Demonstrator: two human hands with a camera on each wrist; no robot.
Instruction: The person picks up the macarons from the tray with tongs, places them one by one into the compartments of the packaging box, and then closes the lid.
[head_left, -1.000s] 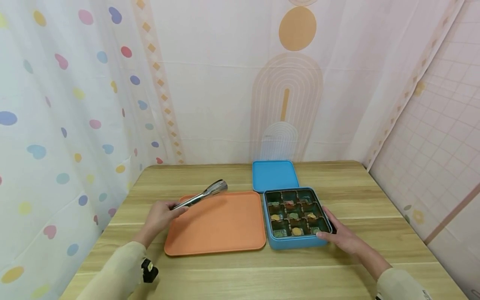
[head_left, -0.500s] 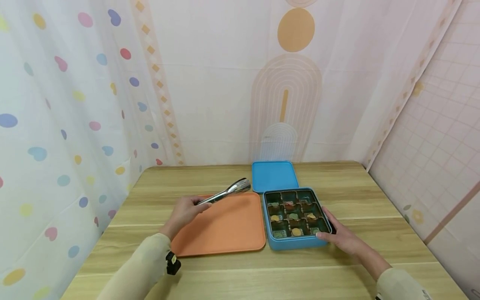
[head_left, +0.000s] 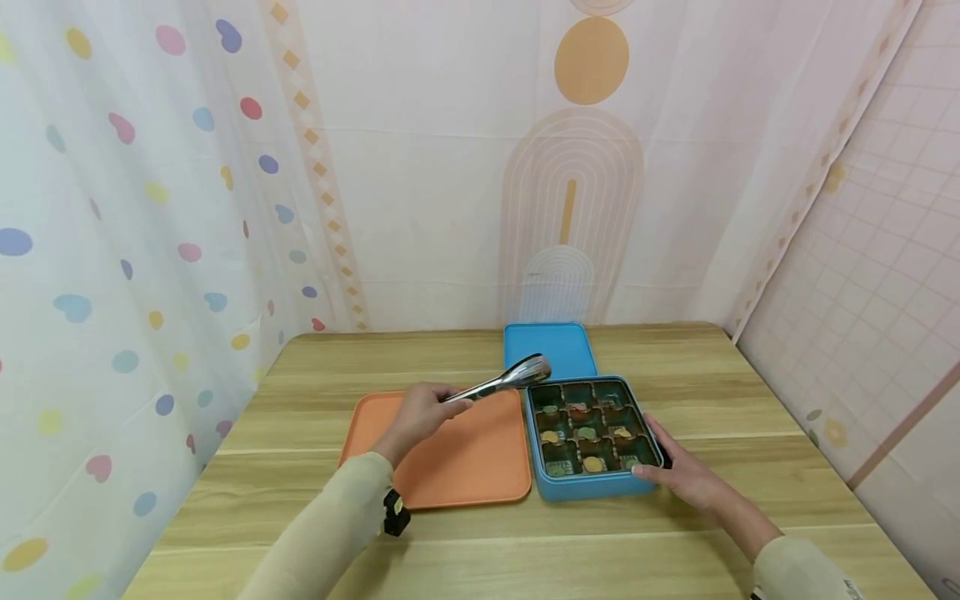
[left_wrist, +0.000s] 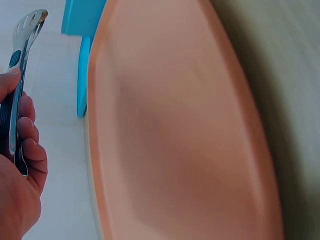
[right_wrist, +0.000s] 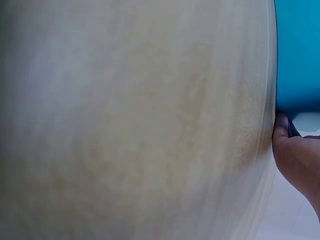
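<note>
My left hand point(head_left: 420, 417) grips metal tongs point(head_left: 498, 384) over the orange tray point(head_left: 465, 467). Their tips reach toward the back left corner of a blue lunch box point(head_left: 596, 488); the left wrist view shows the slotted head of the tongs point(left_wrist: 24, 40) and the fingers wrapped round the handle. A dark divided insert fills the box, with small yellow, green and red pieces in several compartments. My right hand point(head_left: 686, 475) holds the box's front right corner, thumb on the front rim and fingers along the right side. In the right wrist view, that hand point(right_wrist: 300, 160) is against the blue wall.
A flat blue lid point(head_left: 547, 346) lies behind the box, partly overlapped by the tongs in the head view. All stand on a wooden table point(head_left: 480, 554). A patterned curtain point(head_left: 420, 167) hangs along the table's back edge.
My left hand has carried the tongs to the right across the tray, from its left side to close by the box. My right hand and the box have stayed in place.
</note>
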